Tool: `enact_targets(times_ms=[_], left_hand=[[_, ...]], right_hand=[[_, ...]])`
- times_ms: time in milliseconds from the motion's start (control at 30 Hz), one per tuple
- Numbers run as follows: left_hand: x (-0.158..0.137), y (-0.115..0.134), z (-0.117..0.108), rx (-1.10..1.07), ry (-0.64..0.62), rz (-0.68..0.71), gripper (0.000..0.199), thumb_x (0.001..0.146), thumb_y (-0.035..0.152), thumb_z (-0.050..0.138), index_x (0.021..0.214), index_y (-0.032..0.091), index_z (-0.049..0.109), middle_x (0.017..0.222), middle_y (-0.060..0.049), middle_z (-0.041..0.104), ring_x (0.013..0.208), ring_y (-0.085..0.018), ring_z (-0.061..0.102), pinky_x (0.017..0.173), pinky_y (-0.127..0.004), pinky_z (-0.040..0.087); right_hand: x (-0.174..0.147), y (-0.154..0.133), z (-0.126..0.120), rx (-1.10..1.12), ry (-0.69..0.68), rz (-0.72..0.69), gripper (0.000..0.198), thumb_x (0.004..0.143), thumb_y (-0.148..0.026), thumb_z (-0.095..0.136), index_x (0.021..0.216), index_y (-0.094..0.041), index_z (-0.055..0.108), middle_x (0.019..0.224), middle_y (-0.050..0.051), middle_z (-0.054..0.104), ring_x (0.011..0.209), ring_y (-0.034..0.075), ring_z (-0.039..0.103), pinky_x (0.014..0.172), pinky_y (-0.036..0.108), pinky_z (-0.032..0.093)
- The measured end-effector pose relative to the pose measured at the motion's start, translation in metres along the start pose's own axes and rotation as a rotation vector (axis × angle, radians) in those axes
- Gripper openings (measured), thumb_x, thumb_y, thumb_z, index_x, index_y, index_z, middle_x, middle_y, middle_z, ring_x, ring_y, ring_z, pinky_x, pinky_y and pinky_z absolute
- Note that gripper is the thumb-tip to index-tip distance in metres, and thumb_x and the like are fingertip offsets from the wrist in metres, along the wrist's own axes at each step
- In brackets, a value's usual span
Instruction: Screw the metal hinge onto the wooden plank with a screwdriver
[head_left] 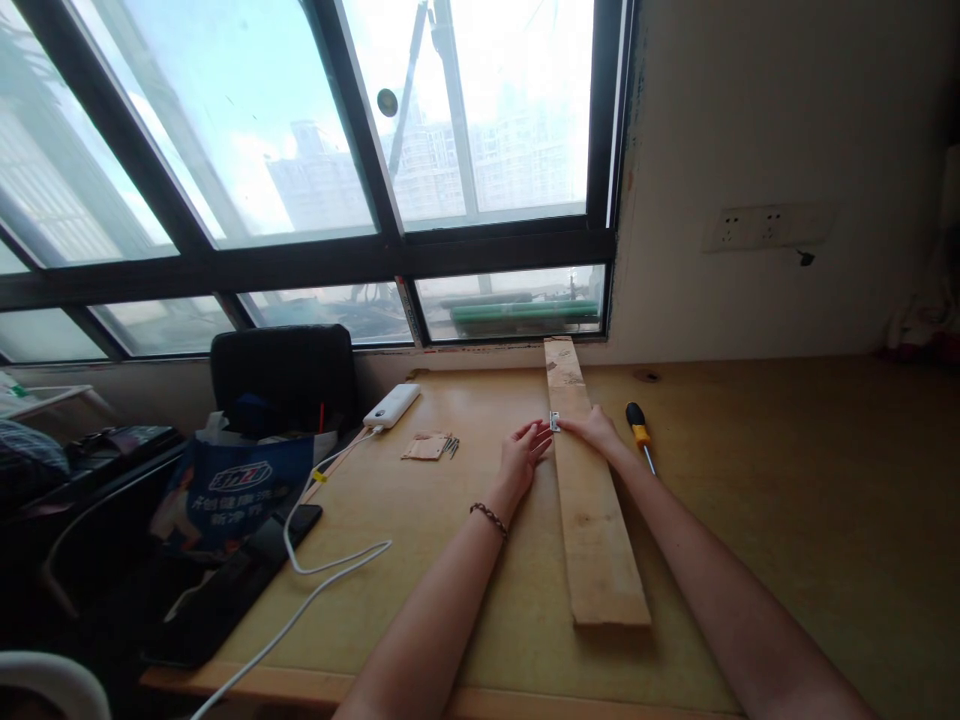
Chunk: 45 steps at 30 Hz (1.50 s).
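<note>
A long wooden board [592, 520] lies lengthwise on the table, its far end toward the window. At its left edge sits a small silvery metal hinge [555, 422] with holes. My right hand [596, 432] reaches over the board from the right, its thumb pressed on the hinge; its other fingers are mostly hidden. On the left side, my left hand [525, 450] is beside the hinge with fingers slightly curved and apart, fingertips close to it; whether they touch cannot be made out. A screwdriver [640, 432] with a black and yellow handle lies right of the board.
Several screws [451, 447] lie by a small piece of cardboard [425, 446] on the table [450, 540]. A white power bank [392, 406] with a white cable [330, 570] rests near the left edge. Beyond that edge stand a blue bag [232, 490] and a black chair [281, 375].
</note>
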<state>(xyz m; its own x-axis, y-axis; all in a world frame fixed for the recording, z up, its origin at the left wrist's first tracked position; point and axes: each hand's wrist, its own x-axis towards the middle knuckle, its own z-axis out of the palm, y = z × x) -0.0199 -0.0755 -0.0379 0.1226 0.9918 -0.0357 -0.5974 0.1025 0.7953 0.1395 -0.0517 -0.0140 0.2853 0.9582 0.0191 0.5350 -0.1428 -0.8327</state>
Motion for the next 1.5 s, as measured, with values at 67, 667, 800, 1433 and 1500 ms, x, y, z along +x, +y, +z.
enact_targets(times_ms=[67,667,800,1433,1500], left_hand=[[-0.001,0.001,0.0,0.005,-0.004,0.017,0.022,0.072,0.022,0.062,0.09,0.011,0.058,0.097,-0.014,0.063,0.089,-0.019,0.062,0.086,-0.037,0.044],[-0.001,0.001,-0.002,0.042,-0.038,0.04,0.028,0.063,0.023,0.069,0.089,0.012,0.066,0.09,-0.01,0.066,0.084,-0.015,0.061,0.087,-0.031,0.041],[0.001,-0.001,-0.004,0.023,-0.03,0.082,0.03,0.062,0.021,0.07,0.09,0.009,0.065,0.091,-0.012,0.066,0.083,-0.016,0.062,0.089,-0.033,0.041],[0.008,0.003,-0.019,0.043,0.261,0.2,0.024,0.052,0.007,0.071,0.075,0.008,0.066,0.077,-0.01,0.068,0.078,-0.016,0.063,0.087,-0.032,0.044],[0.008,0.003,-0.021,0.074,0.286,0.2,0.024,0.051,0.007,0.071,0.075,0.009,0.067,0.076,-0.009,0.068,0.08,-0.017,0.063,0.088,-0.032,0.043]], right_hand=[[0.0,0.0,0.0,-0.004,0.002,-0.005,0.088,0.041,-0.061,0.069,0.106,-0.007,0.046,0.108,0.021,0.058,0.097,0.029,0.057,0.077,0.034,0.048],[-0.003,-0.006,-0.003,-0.029,0.009,0.033,0.09,0.04,-0.058,0.071,0.109,-0.005,0.047,0.109,0.023,0.057,0.099,0.032,0.056,0.077,0.034,0.046],[-0.005,-0.006,-0.005,-0.036,0.001,0.007,0.089,0.041,-0.06,0.07,0.108,-0.006,0.048,0.109,0.021,0.058,0.099,0.032,0.056,0.077,0.035,0.046],[-0.059,0.065,-0.083,-0.161,0.441,-0.358,0.04,0.075,-0.047,0.049,0.103,-0.018,0.048,0.088,0.006,0.062,0.062,0.015,0.058,0.057,0.026,0.041],[-0.064,0.07,-0.086,-0.131,0.451,-0.328,0.037,0.076,-0.046,0.049,0.1,-0.018,0.049,0.084,0.005,0.063,0.061,0.015,0.058,0.057,0.026,0.042]])
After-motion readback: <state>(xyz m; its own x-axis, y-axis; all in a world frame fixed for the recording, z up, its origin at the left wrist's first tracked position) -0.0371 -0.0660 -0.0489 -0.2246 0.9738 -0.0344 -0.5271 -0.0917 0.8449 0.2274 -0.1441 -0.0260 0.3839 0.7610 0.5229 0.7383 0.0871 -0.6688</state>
